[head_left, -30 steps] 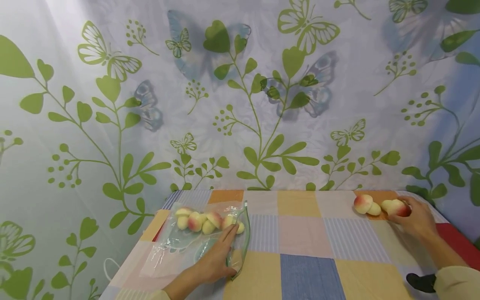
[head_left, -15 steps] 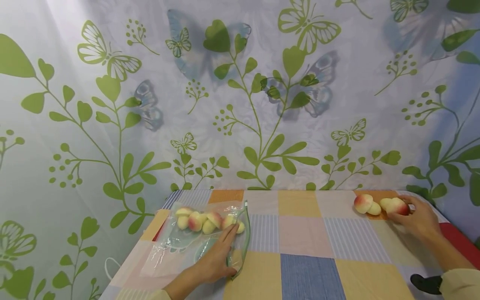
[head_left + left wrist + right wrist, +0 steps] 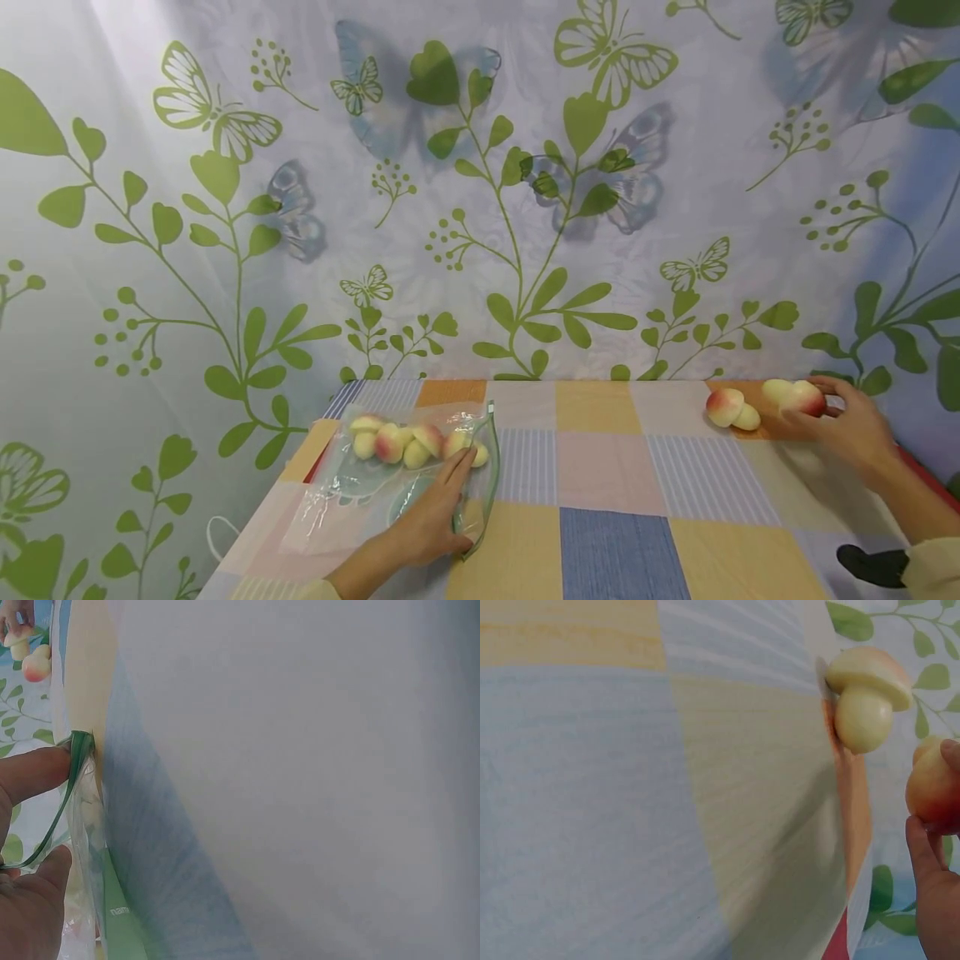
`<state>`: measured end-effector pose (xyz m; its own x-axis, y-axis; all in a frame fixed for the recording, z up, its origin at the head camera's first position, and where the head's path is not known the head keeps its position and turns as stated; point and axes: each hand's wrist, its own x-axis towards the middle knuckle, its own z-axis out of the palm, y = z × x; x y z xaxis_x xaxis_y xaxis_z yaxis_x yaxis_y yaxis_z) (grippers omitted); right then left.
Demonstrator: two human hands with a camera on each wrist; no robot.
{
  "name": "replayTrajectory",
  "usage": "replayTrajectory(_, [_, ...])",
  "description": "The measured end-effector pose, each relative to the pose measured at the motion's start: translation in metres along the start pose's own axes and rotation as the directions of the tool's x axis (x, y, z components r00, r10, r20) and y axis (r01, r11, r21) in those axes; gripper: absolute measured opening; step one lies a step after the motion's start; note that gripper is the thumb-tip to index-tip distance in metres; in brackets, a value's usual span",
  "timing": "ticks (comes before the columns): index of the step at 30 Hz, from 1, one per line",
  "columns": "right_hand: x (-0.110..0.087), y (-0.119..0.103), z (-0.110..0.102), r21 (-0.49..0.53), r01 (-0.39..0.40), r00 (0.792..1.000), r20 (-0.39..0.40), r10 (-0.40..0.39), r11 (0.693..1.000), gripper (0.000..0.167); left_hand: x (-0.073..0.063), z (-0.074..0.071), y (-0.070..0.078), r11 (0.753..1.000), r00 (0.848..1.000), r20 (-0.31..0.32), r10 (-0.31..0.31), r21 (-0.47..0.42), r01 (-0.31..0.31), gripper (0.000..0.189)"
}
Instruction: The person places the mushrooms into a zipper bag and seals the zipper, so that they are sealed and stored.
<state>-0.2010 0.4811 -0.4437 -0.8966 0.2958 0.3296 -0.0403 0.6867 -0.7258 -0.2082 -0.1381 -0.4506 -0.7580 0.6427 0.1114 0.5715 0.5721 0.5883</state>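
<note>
Mushroom-shaped toy (image 3: 780, 393), between 3 and 4 o'clock in the head view, sits in the narrowed grip of the right hand (image 3: 855, 429), which hides part of its cap; the right wrist view's edge crops it. At 7 o'clock, a clear bag (image 3: 322, 508) veils 4 bagged mushrooms (image 3: 389, 443), 1 partly covered by the left hand (image 3: 431, 521), its grip spread along the green edge. On the tabletop (image 3: 607, 471), a loose mushroom (image 3: 725, 407) lies at the held one's 9 o'clock.

A red-capped mushroom (image 3: 805, 398) lies sideways in the right hand (image 3: 855, 429), near a second mushroom (image 3: 726, 407); a clear bag (image 3: 318, 510) holds others (image 3: 427, 438).
</note>
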Motion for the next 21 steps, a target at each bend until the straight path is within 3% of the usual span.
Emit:
replayTrajectory(3, [0.001, -0.01, 0.001, 0.069, -0.029, 0.999, 0.038, 0.026, 0.997, 0.066, 0.0, 0.0, 0.0, 1.0, 1.0, -0.004, 0.005, 0.001, -0.005, 0.127])
replayTrajectory(7, [0.001, -0.021, 0.006, 0.166, -0.013, 0.998, 0.07, 0.001, 0.986, 0.058, 0.001, 0.0, 0.002, 1.0, 1.0, -0.003, -0.001, 0.011, 0.001, 0.128])
replayTrajectory(15, [0.005, -0.045, 0.028, 0.172, 0.014, 0.995, 0.096, -0.031, 0.985, 0.074, 0.002, 0.0, 0.005, 0.997, 1.0, -0.012, -0.018, 0.079, 0.019, 0.129])
replayTrajectory(21, [0.002, -0.06, 0.043, 0.269, 0.015, 0.985, 0.16, -0.059, 0.963, 0.071, 0.003, -0.001, 0.008, 0.994, 1.0, -0.025, -0.014, 0.111, 0.016, 0.128])
